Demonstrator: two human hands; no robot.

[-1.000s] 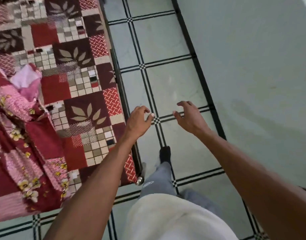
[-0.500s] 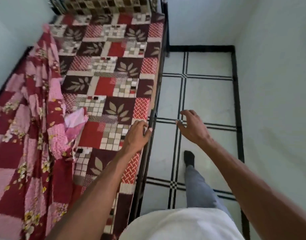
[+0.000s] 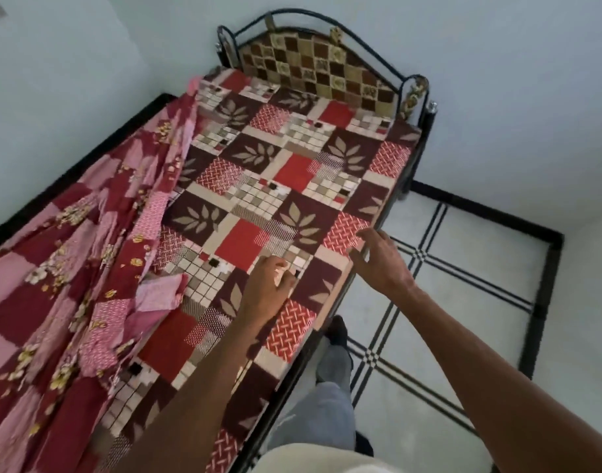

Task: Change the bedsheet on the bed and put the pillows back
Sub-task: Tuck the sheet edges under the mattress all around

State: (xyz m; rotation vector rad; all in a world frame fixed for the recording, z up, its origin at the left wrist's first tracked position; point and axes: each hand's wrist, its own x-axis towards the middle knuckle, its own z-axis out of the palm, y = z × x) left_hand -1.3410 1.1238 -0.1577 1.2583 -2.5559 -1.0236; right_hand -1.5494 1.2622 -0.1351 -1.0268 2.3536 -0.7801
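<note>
Pink floral bedsheet lies bunched along the bed's wall side, uncovering the patchwork mattress, likely for stripping. Left hand hovers over it, fingers loosely curled, holding nothing. Right hand spread at the bed's edge. No pillows visible.
</note>
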